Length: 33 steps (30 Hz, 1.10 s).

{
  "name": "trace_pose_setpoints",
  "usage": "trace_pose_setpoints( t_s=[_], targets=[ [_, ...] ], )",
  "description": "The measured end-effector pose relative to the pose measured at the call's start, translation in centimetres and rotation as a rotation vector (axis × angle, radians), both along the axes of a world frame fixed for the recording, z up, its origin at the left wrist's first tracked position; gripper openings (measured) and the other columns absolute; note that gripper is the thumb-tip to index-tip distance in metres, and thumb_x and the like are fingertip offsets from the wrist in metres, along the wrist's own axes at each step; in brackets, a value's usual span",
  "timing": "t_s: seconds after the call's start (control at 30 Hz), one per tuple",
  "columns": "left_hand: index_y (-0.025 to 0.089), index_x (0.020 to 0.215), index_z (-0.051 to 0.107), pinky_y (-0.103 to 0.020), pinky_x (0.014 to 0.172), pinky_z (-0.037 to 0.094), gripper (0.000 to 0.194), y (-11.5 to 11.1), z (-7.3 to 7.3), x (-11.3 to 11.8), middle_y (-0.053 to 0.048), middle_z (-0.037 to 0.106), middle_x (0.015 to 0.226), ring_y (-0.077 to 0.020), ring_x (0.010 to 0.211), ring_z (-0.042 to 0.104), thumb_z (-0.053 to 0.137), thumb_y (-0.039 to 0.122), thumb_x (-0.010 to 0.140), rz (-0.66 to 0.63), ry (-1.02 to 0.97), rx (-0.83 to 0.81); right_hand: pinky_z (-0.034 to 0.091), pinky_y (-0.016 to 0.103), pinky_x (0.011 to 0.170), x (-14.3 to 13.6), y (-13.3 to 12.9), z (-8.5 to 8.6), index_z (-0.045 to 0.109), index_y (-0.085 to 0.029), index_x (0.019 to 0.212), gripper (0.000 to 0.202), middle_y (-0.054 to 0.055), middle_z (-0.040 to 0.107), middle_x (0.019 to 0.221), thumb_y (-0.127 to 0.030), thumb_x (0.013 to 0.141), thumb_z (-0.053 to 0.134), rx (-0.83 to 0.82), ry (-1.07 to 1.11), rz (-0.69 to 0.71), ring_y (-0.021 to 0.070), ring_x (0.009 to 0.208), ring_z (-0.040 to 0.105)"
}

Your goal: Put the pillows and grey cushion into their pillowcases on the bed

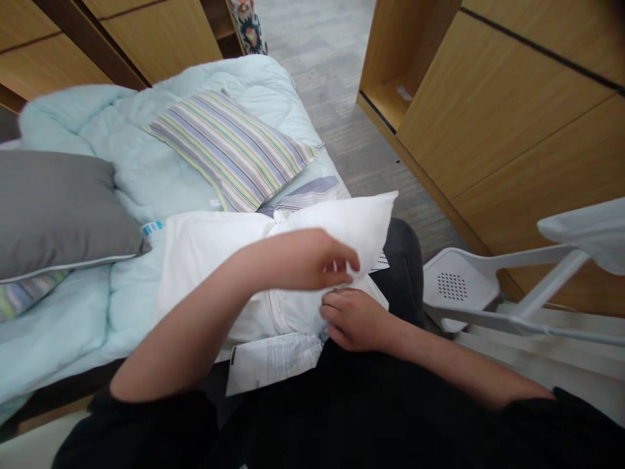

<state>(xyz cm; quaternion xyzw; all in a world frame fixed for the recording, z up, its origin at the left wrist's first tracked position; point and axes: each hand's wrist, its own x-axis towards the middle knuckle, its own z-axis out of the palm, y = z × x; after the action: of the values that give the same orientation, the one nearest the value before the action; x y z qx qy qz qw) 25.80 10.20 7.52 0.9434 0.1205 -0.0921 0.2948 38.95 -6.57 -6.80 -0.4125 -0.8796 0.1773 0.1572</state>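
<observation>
A soft white cushion (215, 251) lies across my lap and the bed's edge, its far right corner lifted in a point. Just above it, my left hand (312, 260) is bent over with curled fingers, the fingertips near the thumb. Anything between those fingers is too small or blurred to make out. Close below, my right hand (356, 319) pinches the near right edge of the white cushion. A white printed label (273, 361) hangs from the cushion's near side, beside my right hand.
A striped pillow (239, 146) and a grey cushion (63, 215) rest on the pale blue quilt (131, 130). To the right stand a white folding chair (459, 280) and a wooden cabinet (512, 130) with an open section. Grey floor (322, 65) runs between bed and cabinet.
</observation>
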Motion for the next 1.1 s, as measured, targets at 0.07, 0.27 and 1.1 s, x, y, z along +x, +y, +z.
trace_pose_setpoints(
  t_s=[0.07,0.27,1.1],
  targets=[
    [0.018,0.139,0.073,-0.034,0.1,0.051,0.048,3.3,-0.4,3.0,-0.008,0.079,0.129,-0.0245,0.115,0.073,0.071,0.046,0.1,0.12,-0.106,0.08,0.043,0.036,0.075,-0.5,0.9,0.6,0.066,-0.017,0.095,0.009,0.008,0.067,0.096,-0.023,0.091,0.061,-0.086,-0.078,0.056,0.0227,0.084,0.06],
    [0.025,0.16,0.057,-0.035,0.11,0.047,0.079,7.5,-8.4,5.2,-0.01,0.069,0.151,-0.0294,0.132,0.068,0.066,0.07,0.096,0.138,0.129,-0.008,0.045,0.035,0.076,1.3,1.5,1.6,0.066,-0.017,0.098,0.009,0.006,0.07,0.099,-0.018,0.093,0.059,-0.121,-0.17,0.207,0.0211,0.086,0.065],
    [0.007,0.136,0.067,-0.039,0.084,0.056,0.063,1.4,-11.8,-1.5,-0.02,0.079,0.105,-0.0322,0.098,0.077,0.036,0.057,0.112,0.484,0.192,0.373,0.034,0.039,0.079,7.2,9.0,13.2,0.064,-0.023,0.077,0.022,0.005,0.062,0.079,-0.033,0.097,0.065,0.16,-0.343,0.379,0.0226,0.082,0.05]
  ],
)
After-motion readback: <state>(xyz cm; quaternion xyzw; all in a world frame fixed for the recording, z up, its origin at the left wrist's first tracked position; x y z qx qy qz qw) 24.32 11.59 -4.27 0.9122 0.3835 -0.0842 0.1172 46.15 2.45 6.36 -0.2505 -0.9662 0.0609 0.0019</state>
